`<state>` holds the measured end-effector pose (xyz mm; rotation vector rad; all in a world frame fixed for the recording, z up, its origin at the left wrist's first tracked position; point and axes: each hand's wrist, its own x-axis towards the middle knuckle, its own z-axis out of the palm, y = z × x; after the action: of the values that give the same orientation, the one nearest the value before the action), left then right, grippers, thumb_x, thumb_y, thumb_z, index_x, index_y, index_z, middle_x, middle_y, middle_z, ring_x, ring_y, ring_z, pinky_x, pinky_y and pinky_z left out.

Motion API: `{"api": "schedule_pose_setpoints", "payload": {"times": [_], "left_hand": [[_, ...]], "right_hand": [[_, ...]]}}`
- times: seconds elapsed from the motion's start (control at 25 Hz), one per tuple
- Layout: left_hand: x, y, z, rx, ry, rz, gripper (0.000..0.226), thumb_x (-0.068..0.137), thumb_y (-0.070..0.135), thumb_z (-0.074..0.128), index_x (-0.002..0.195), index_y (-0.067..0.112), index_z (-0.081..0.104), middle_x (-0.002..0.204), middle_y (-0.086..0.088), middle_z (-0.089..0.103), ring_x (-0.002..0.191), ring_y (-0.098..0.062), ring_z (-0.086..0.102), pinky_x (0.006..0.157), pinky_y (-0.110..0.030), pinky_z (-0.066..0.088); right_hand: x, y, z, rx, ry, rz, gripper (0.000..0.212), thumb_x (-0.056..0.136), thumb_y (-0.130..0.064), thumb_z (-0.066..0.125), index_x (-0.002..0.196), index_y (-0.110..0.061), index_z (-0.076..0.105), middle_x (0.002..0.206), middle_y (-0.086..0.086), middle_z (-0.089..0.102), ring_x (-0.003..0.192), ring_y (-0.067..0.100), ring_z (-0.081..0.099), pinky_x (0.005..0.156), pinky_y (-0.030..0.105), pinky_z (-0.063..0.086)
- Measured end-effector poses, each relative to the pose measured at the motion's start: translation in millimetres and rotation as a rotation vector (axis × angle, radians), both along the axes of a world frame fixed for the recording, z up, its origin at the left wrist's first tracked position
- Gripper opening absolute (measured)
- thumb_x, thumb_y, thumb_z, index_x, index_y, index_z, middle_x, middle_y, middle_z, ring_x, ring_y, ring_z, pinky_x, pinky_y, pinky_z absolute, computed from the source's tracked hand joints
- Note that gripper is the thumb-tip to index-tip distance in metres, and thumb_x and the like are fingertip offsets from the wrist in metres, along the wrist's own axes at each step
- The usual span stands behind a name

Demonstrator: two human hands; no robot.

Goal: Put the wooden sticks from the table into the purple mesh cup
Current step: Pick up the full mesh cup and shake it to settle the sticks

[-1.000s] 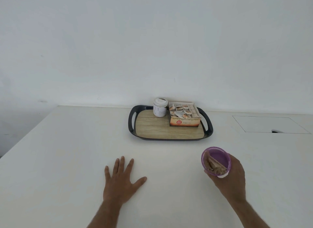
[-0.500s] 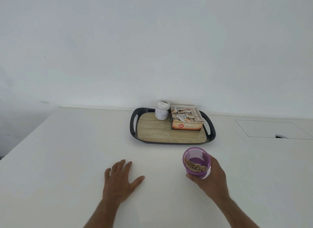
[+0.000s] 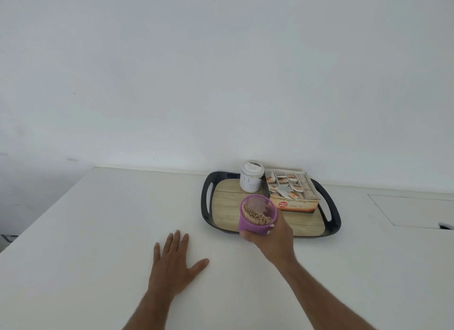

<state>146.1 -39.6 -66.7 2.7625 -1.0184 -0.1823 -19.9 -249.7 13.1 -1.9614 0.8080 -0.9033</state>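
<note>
Right hand (image 3: pixel 270 239): wrapped around the purple mesh cup (image 3: pixel 255 219), carried over the tray (image 3: pixel 330 227) front edge, we judge for set-down.
Wooden sticks (image 3: pixel 254 215): upright inside cup; none left on table (image 3: pixel 98 231).
Left hand (image 3: pixel 173 263): flat, fingers spread, holding nothing, at cup's 7 o'clock; we read it as bracing.

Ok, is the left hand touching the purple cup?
Apart. The head view shows the left hand flat on the table, bare tabletop separating it from the purple cup.

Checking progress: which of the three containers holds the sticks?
The purple cup in the right hand; the white jar is lidded, the box holds packets.
</note>
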Motion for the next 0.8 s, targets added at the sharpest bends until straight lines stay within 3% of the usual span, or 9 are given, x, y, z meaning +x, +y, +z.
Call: {"api": "schedule_pose_setpoints", "payload": {"times": [0.12, 0.24, 0.4, 0.64, 0.8], "left_hand": [[22.7, -12.7, -1.8, -0.013, -0.022, -0.014, 0.118, 0.068, 0.095, 0.007, 0.163, 0.024, 0.012, 0.172, 0.002, 0.004, 0.158, -0.016, -0.002, 0.127, -0.048, -0.002], [48.3, -31.0, -2.1, -0.008, -0.023, -0.007, 0.119, 0.068, 0.095, 0.006, 0.163, 0.023, 0.011, 0.172, 0.002, 0.002, 0.158, -0.016, -0.003, 0.127, -0.049, -0.003], [76.5, -54.4, -4.0, 0.013, -0.031, 0.000, 0.120, 0.068, 0.098, 0.006, 0.163, 0.024, 0.003, 0.172, 0.002, -0.004, 0.158, -0.016, -0.008, 0.126, -0.052, -0.006], [103.3, -76.9, -9.5, 0.017, -0.065, -0.046, 0.120, 0.069, 0.098, 0.010, 0.163, 0.023, 0.002, 0.172, 0.001, -0.005, 0.158, -0.017, -0.009, 0.126, -0.056, -0.007], [108.8, -80.5, -13.7, -0.013, -0.087, -0.049, 0.123, 0.066, 0.100, 0.006, 0.163, 0.024, 0.004, 0.172, 0.001, -0.004, 0.158, -0.016, -0.007, 0.125, -0.056, -0.007]], "right_hand": [[44.0, -16.0, -1.2, 0.006, 0.034, 0.001, 0.086, 0.039, -0.048, 0.094, 0.117, -0.038, 0.057, 0.105, -0.020, 0.068, 0.096, -0.003, 0.063, 0.080, 0.027, 0.055], [85.0, -34.5, -5.4, 0.011, 0.068, 0.000, 0.085, 0.038, -0.052, 0.092, 0.114, -0.040, 0.056, 0.103, -0.022, 0.067, 0.095, -0.005, 0.062, 0.078, 0.021, 0.053], [132.7, -52.0, -15.2, -0.005, 0.128, 0.016, 0.094, 0.042, -0.054, 0.091, 0.125, -0.031, 0.053, 0.111, -0.018, 0.065, 0.101, 0.001, 0.061, 0.081, 0.020, 0.052], [176.4, -70.3, -30.8, 0.008, 0.157, 0.001, 0.089, 0.043, -0.053, 0.090, 0.121, -0.034, 0.053, 0.109, -0.020, 0.064, 0.098, 0.000, 0.061, 0.073, 0.009, 0.041], [194.0, -80.3, -35.6, 0.051, 0.153, -0.036, 0.094, 0.040, -0.057, 0.090, 0.123, -0.031, 0.054, 0.111, -0.017, 0.066, 0.100, 0.004, 0.062, 0.081, 0.021, 0.051]]}}
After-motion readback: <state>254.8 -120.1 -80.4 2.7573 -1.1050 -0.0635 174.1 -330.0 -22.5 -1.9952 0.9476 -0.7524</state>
